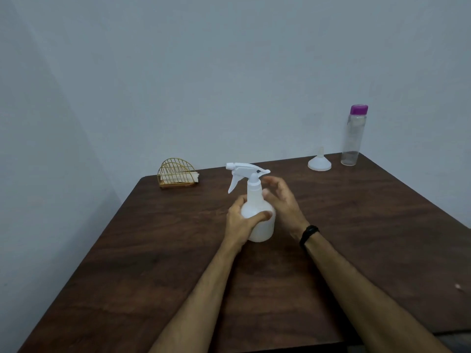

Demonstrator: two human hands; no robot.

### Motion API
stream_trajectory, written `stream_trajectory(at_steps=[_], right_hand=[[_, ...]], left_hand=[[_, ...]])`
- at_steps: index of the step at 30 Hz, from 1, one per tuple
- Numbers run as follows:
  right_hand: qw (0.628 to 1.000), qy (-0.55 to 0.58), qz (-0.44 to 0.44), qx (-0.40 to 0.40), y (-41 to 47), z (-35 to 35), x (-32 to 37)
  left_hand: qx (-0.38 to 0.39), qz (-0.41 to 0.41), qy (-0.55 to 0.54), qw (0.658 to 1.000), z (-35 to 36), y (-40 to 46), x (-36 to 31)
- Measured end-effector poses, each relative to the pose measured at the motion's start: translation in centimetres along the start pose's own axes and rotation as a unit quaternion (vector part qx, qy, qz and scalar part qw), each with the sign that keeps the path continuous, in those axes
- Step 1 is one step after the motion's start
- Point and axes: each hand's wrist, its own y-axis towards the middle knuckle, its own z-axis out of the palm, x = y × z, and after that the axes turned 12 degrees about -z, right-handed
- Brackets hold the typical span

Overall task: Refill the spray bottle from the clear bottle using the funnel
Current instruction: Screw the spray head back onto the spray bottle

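The left hand point(243, 220) grips the round body of the white spray bottle point(257, 212), thumb curled across its front, holding it upright on the dark wooden tabletop point(153, 250), while the right hand point(281, 200) hangs just beside the bottle's neck with fingers loosely spread and holding nothing, a black band point(309, 233) on its wrist. Far beyond the right hand and off to its right, a white funnel point(319, 161) sits mouth-down beside the upright clear bottle point(353, 138) with its purple cap on. Beyond the left hand stands a gold wire holder point(177, 174).
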Motion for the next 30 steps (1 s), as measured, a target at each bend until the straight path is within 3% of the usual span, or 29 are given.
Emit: stream_trajectory(at_steps=[5,7,11,14,17,22,26,30], right_hand=[[0.982,-0.036,0.005,0.186,1.3,0.4,4.5],[0.984,-0.033,0.002,0.178,0.9,0.9,5.1],[0.993,-0.041,0.018,0.111,0.0,1.5,5.3],[0.994,-0.063,0.022,0.091,-0.4,1.9,6.0],[0.991,-0.081,0.040,0.102,-0.1,1.4,6.5],[0.977,-0.021,0.064,0.204,1.1,0.2,7.5],[0.964,-0.045,0.141,0.223,2.0,0.0,7.7],[0.937,-0.073,0.219,0.261,2.1,-0.5,7.7]], left_hand=[[0.104,0.013,-0.014,0.994,-0.7,-1.1,-0.1],[0.083,0.015,0.003,0.996,-0.3,-1.9,-0.1],[-0.030,0.052,0.064,0.996,1.1,-4.1,-0.3],[-0.046,0.021,0.069,0.996,1.4,-4.7,-0.5],[-0.029,0.000,0.092,0.995,1.2,-4.8,-0.6],[0.070,-0.027,0.015,0.997,2.2,-6.8,-1.0],[0.095,-0.044,-0.041,0.994,3.3,-7.9,-1.7],[0.111,-0.111,-0.116,0.981,4.7,-9.2,-2.6]])
